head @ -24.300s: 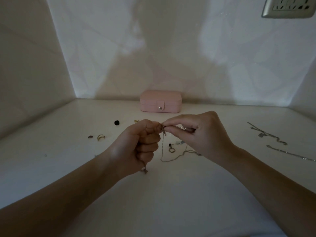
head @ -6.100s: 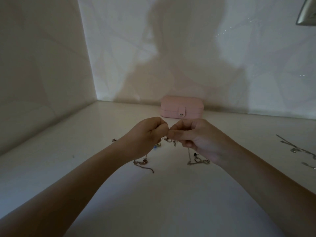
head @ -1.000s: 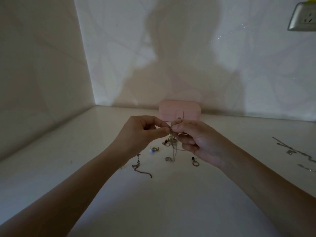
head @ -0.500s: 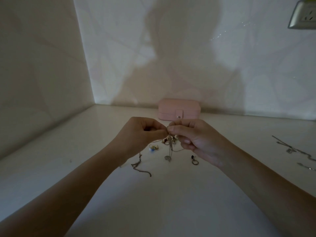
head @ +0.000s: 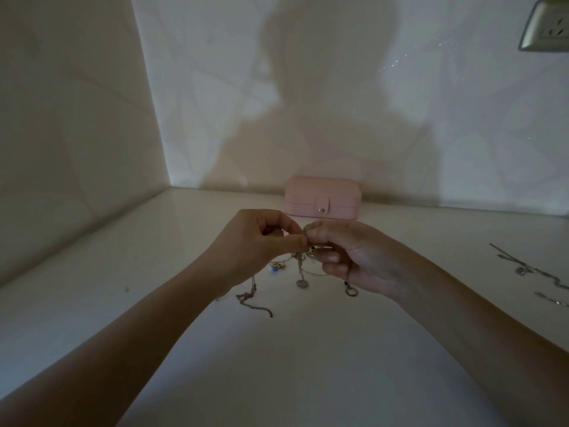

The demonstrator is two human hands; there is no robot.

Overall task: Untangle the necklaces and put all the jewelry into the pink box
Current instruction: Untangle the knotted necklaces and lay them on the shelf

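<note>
Pinching the tangled chains (head: 303, 266) above the table (head: 277, 365), left hand (head: 258, 245) and right hand (head: 354, 257) together, pulling apart risks tightening the knot; box (head: 322, 201) sits closed behind

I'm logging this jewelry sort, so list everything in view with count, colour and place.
box: one, pink, shut, back of the table
tangled necklaces: one bunch, silvery, hanging between the hands, ends on the table
loose chains: at least two, silvery, on the table, far right
small trinket: one, blue and gold, on the table below the hands
socket: one, grey, wall, top right
table: one, white
left hand: one, pinches the tangled necklaces
right hand: one, pinches the tangled necklaces
</note>
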